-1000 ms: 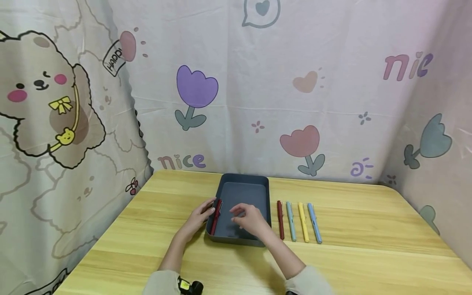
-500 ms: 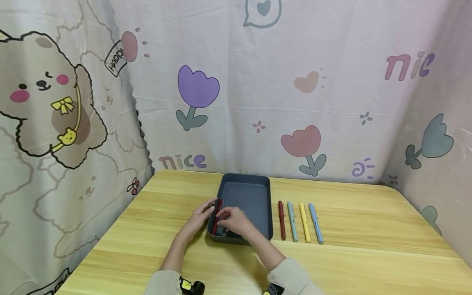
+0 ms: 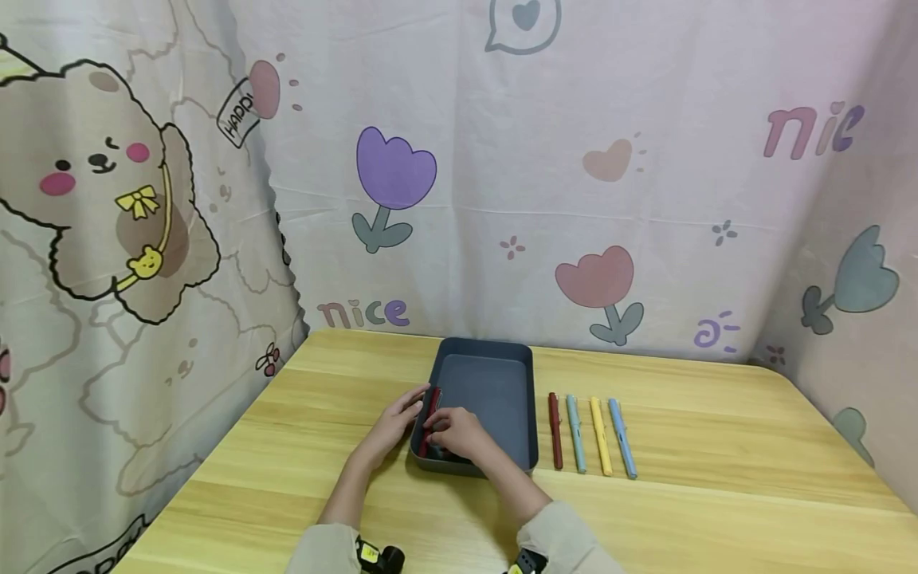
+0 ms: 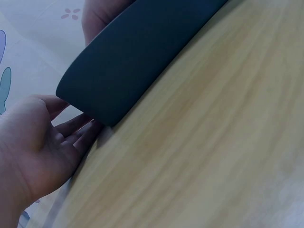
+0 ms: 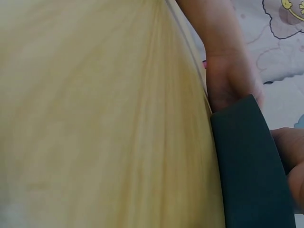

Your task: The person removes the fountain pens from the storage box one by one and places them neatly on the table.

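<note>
In the head view, a dark grey rectangular tray (image 3: pixel 495 391) lies on the table. A dark red pen (image 3: pixel 433 401) lies lengthwise along its left inner wall. My right hand (image 3: pixel 459 434) reaches into the tray with curled fingers, thumb and index at the red pen, hiding its middle. Against the tray's left side rests my left hand (image 3: pixel 390 426), fingers fairly straight, fingertips near the rim. The left wrist view shows the tray's outer wall (image 4: pixel 137 57) with the left hand (image 4: pixel 38 147) touching it. The tray wall (image 5: pixel 251 166) partly hides the right hand (image 5: pixel 292 147) in the right wrist view.
To the right of the tray, another dark red pen (image 3: pixel 555 430), a teal pen (image 3: pixel 576 434), a yellow pen (image 3: pixel 601 437) and a blue pen (image 3: pixel 622 438) lie side by side on the wooden table (image 3: pixel 688 510). A printed curtain (image 3: pixel 488 175) hangs behind.
My right hand has moved left from above the tray's middle to the red pen along its left wall. The left hand stays at the tray's side. The head view has shifted slightly.
</note>
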`<state>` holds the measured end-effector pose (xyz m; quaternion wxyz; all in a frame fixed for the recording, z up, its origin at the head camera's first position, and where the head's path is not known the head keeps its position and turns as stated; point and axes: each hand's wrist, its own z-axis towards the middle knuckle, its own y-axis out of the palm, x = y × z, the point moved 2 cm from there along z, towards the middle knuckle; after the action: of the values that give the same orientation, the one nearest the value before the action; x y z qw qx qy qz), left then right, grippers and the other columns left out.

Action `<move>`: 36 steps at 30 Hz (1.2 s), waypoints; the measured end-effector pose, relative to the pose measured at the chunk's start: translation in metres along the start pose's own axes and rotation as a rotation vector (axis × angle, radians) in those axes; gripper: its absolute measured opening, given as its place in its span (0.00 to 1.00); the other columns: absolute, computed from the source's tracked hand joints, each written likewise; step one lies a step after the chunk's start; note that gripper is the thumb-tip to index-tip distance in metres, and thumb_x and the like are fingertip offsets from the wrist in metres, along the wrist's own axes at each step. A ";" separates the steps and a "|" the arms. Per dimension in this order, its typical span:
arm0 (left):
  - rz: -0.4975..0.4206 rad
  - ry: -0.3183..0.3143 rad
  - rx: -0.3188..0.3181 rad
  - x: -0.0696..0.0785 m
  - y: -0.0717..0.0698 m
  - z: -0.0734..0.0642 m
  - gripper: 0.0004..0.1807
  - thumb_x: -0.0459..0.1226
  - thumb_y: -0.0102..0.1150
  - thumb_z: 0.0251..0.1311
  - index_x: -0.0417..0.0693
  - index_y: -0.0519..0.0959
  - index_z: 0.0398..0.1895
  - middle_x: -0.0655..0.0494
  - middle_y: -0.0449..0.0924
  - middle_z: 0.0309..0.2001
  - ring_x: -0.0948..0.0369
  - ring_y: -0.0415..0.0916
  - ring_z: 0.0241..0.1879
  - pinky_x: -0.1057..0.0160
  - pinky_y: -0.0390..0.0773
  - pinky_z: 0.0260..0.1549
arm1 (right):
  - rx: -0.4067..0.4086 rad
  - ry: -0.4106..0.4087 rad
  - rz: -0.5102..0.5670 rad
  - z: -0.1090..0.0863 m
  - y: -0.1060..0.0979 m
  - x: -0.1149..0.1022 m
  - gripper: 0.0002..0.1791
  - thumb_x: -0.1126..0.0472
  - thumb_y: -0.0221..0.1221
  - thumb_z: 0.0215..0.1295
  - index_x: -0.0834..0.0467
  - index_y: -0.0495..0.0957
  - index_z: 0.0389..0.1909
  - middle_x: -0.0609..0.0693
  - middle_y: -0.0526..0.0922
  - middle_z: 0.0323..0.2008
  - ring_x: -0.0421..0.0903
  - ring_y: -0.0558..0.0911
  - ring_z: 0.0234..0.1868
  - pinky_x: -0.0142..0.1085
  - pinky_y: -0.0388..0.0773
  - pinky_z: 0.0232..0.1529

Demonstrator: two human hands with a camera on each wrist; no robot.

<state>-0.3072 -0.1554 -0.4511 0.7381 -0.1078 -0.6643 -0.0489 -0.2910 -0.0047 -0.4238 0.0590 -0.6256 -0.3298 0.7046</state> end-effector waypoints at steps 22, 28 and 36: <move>0.013 0.006 0.005 -0.002 0.001 -0.001 0.23 0.36 0.40 0.70 0.41 0.61 0.66 0.39 0.58 0.65 0.47 0.60 0.60 0.50 0.61 0.56 | 0.075 -0.086 -0.276 -0.003 0.001 -0.003 0.08 0.66 0.67 0.49 0.59 0.79 0.30 0.44 0.73 0.20 0.41 0.71 0.22 0.34 0.69 0.24; 0.021 0.010 0.006 -0.002 0.001 0.000 0.23 0.37 0.41 0.70 0.40 0.61 0.66 0.39 0.58 0.65 0.46 0.59 0.61 0.50 0.61 0.56 | 0.109 -0.053 -0.257 -0.002 0.003 -0.004 0.08 0.67 0.67 0.48 0.59 0.79 0.30 0.44 0.72 0.18 0.41 0.70 0.18 0.33 0.68 0.20; 0.007 -0.004 0.018 -0.001 0.001 0.001 0.22 0.35 0.41 0.70 0.42 0.63 0.66 0.42 0.58 0.65 0.48 0.58 0.62 0.50 0.60 0.57 | 0.153 -0.039 -0.229 -0.003 0.003 -0.006 0.08 0.69 0.68 0.47 0.60 0.80 0.30 0.45 0.73 0.18 0.42 0.71 0.19 0.33 0.70 0.20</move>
<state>-0.3085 -0.1542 -0.4517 0.7378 -0.1034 -0.6658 -0.0401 -0.2856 -0.0086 -0.4198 0.1800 -0.5638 -0.3452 0.7284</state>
